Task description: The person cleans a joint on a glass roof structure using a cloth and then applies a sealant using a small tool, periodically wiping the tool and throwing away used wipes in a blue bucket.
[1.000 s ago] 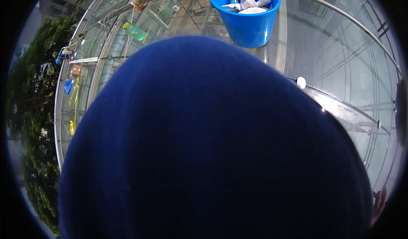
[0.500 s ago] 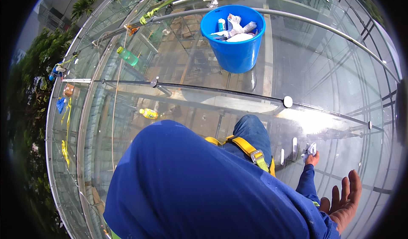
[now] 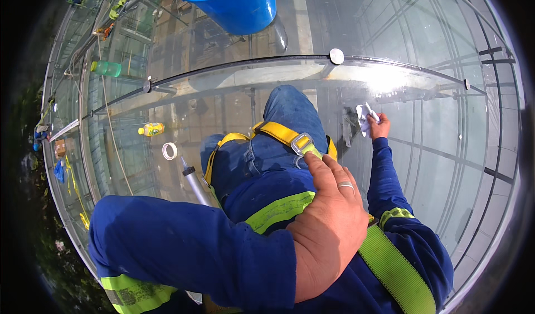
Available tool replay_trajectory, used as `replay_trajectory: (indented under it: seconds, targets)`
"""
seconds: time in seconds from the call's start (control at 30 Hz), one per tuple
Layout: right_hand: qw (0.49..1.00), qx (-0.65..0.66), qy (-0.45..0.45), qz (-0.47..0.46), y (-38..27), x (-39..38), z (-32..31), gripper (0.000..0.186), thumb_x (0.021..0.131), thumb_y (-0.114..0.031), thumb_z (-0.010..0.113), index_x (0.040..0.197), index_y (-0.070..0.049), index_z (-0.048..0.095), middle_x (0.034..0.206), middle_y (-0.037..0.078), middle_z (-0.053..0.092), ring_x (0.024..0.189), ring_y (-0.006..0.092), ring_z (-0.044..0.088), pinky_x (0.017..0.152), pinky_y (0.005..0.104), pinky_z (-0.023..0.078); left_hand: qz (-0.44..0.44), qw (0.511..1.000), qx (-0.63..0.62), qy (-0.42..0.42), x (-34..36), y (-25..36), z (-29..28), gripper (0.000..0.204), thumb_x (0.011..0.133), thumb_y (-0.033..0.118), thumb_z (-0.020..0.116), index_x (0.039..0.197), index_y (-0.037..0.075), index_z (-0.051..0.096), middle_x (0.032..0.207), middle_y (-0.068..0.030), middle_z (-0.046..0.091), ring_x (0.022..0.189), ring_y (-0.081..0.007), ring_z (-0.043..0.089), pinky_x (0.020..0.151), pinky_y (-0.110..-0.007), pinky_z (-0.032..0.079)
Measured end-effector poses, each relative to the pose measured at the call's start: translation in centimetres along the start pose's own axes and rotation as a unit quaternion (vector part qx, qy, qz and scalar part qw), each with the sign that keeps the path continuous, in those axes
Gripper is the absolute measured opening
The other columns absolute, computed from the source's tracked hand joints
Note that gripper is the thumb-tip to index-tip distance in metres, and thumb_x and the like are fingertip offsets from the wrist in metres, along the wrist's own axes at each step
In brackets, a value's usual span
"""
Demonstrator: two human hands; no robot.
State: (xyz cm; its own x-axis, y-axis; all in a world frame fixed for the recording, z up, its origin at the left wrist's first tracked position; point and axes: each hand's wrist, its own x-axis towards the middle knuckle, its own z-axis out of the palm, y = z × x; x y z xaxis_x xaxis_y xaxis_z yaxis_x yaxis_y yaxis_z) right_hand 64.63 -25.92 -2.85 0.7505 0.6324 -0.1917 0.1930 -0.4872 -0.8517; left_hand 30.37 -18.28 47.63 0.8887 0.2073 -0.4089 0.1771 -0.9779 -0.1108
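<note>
My right hand [image 3: 380, 125], at the end of an outstretched arm, is closed on a crumpled white wipe [image 3: 363, 115], paper or cloth, low over the glass panel [image 3: 412, 163]. A narrow white strip [image 3: 372, 112] shows at its fingers. My left hand [image 3: 330, 222], with a ring on one finger, crosses in front of my chest. Its fingers are stretched out and hold nothing; the tips come close to the harness strap [image 3: 280, 133] and its buckle [image 3: 301, 143]. Whether they touch it I cannot tell.
Left of my legs lie a caulking gun [image 3: 196, 187], partly behind my sleeve, a white tape roll [image 3: 169, 151] and a yellow bottle [image 3: 151, 129]. A green bottle [image 3: 106, 68] lies farther off. A blue bucket [image 3: 239, 7] stands beyond a panel joint with a round fitting [image 3: 336, 56].
My left hand has come from the lower right to my chest. The view has shifted. Two white strips on the glass no longer show there; one strip now shows at my right hand.
</note>
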Motion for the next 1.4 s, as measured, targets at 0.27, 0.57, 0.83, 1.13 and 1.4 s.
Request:
replay_trajectory:
  seconds: [0.27, 0.57, 0.83, 1.13, 1.4]
  targets:
    - [0.914, -0.315, 0.199, -0.162, -1.3, -1.8, 1.5, 0.051, 0.072, -0.031, 0.087, 0.108, -0.005, 0.062, 0.081, 0.012, 0.068, 0.073, 0.024, 0.066, 0.072, 0.0364, 0.054, -0.264, 0.753, -0.579, 0.169, -2.0, -10.9, 18.4, 0.047, 0.088, 0.022, 0.073, 0.13, 0.005, 0.062, 0.119, -0.0167, 0.067, 0.104, -0.0276, 0.065, 0.088, -0.036, 0.052]
    - [0.943, -0.307, -0.107, 0.077, -1.1, -10.6, 6.1, 0.052, 0.068, -0.018, 0.086, 0.109, -0.008, 0.056, 0.101, 0.017, 0.072, 0.098, 0.0378, 0.068, 0.087, 0.044, 0.053, -0.427, 0.515, -0.714, 0.206, -7.8, -8.3, 35.0, 0.042, 0.087, 0.008, 0.075, 0.124, -0.007, 0.06, 0.115, -0.0151, 0.067, 0.097, -0.0171, 0.066, 0.087, -0.03, 0.053]
    - [0.945, -0.294, -0.056, 0.134, 0.5, -11.3, 7.6, 0.024, 0.086, -0.011, 0.061, 0.11, -0.012, 0.06, 0.095, 0.027, 0.07, 0.095, 0.0457, 0.067, 0.083, 0.0503, 0.052, -0.364, 0.595, -0.578, 0.424, -1.5, -24.4, 24.3, 0.035, 0.087, 0.006, 0.075, 0.118, -0.004, 0.066, 0.107, -0.0116, 0.07, 0.096, -0.0136, 0.065, 0.084, -0.028, 0.053]
    - [0.953, -0.23, -0.019, 0.197, -2.0, -11.9, 6.6, 0.042, 0.071, -0.002, 0.079, 0.106, -0.009, 0.057, 0.098, 0.015, 0.073, 0.094, 0.0331, 0.071, 0.084, 0.0413, 0.053, -0.404, 0.712, -0.362, 0.445, 17.6, -49.8, 21.9, 0.036, 0.086, 0.024, 0.072, 0.114, 0.001, 0.07, 0.103, -0.0158, 0.074, 0.1, -0.0284, 0.071, 0.089, -0.037, 0.053]
    - [0.966, -0.211, 0.109, 0.102, -0.7, -7.1, 5.2, 0.038, 0.074, -0.011, 0.08, 0.107, -0.004, 0.061, 0.105, 0.016, 0.065, 0.099, 0.0344, 0.063, 0.088, 0.0435, 0.05, -0.502, 0.798, -0.189, 0.274, 21.3, -59.2, 28.5, 0.047, 0.079, 0.028, 0.078, 0.119, 0.003, 0.07, 0.107, -0.017, 0.074, 0.103, -0.0327, 0.07, 0.093, -0.042, 0.052]
